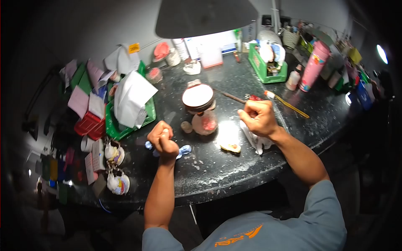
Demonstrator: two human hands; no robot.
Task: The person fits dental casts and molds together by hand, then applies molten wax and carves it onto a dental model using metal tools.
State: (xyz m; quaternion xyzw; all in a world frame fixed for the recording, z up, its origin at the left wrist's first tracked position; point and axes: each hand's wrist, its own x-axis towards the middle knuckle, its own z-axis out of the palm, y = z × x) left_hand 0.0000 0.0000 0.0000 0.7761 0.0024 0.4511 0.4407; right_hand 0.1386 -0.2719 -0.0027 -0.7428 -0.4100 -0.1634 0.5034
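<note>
My left hand (163, 140) is closed in a fist above a crumpled blue cloth (184, 150). What it holds, if anything, is hidden. The fingers of my right hand (260, 118) are curled together, with the thumb toward the middle of the table. I cannot make out anything inside them. Just past that hand lies a thin dark metal tool (229, 96) beside a red object (254, 97). Below the right hand is a crumpled white cloth or glove (257, 144). Between my hands stands a device with a round white top (198, 96) and pinkish material (207, 123) at its base.
A small yellowish piece (230, 147) and a little pale cup (186, 127) are on the dark table (205, 180). Green bins (268, 73) hold papers and parts. Dental models (118, 183) stand left; a pink bottle (316, 65) stands right. A lamp shade (207, 19) hangs overhead.
</note>
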